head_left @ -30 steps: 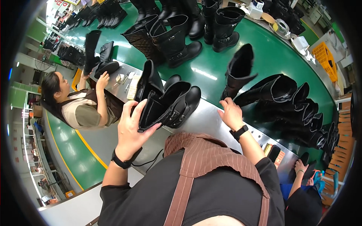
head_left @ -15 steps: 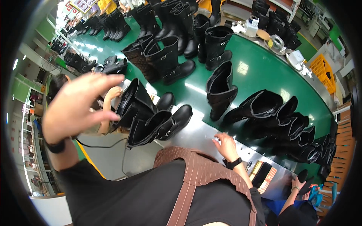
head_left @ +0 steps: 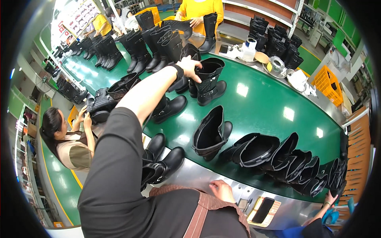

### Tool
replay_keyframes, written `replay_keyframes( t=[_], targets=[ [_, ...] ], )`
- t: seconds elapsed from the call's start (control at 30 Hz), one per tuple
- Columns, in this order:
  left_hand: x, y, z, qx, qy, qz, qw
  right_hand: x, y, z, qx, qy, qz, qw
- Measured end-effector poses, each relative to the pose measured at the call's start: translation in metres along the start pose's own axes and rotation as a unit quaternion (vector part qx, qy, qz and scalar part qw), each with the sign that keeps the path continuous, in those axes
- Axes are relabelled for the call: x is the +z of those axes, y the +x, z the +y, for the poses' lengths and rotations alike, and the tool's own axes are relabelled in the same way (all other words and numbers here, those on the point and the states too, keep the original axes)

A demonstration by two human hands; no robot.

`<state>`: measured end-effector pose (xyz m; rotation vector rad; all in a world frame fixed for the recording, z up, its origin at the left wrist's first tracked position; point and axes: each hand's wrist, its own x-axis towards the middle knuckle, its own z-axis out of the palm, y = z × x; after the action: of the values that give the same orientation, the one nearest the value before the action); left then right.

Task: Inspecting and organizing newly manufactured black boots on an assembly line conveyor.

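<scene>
Step in hand: it looks like a reach across the tabletop [head_left: 258, 107] to take hold of a boot [head_left: 211, 85].
Left grip: left hand [head_left: 188, 68] at the boot's upper rim; whether clamped, cannot tell.
Right grip: right hand [head_left: 222, 190] low at the metal edge, no object visible in it; finger spread cannot be told.
Boot: upright on the green surface, beside another.
Next move: lifting would call for a firm pinch on the shaft, clear of its neighbour.
Orange crate [head_left: 326, 89]: something dark inside.
White bottle [head_left: 249, 47]: contents unclear.
</scene>
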<state>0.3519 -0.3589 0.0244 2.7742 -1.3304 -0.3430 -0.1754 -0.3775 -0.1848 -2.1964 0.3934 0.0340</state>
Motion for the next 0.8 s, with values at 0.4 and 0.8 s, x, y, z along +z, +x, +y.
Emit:
replay_keyframes(
  t=[0.4, 0.8],
  targets=[
    [0.053, -0.066, 0.000, 0.154, -0.043, 0.180, 0.971, -0.007, 0.007, -0.008, -0.016, -0.024, -0.003, 1.000],
    [-0.032, -0.209, 0.044, 0.131, -0.071, -0.112, 0.982, -0.004, -0.014, -0.033, -0.078, -0.040, -0.009, 0.996]
  ],
)
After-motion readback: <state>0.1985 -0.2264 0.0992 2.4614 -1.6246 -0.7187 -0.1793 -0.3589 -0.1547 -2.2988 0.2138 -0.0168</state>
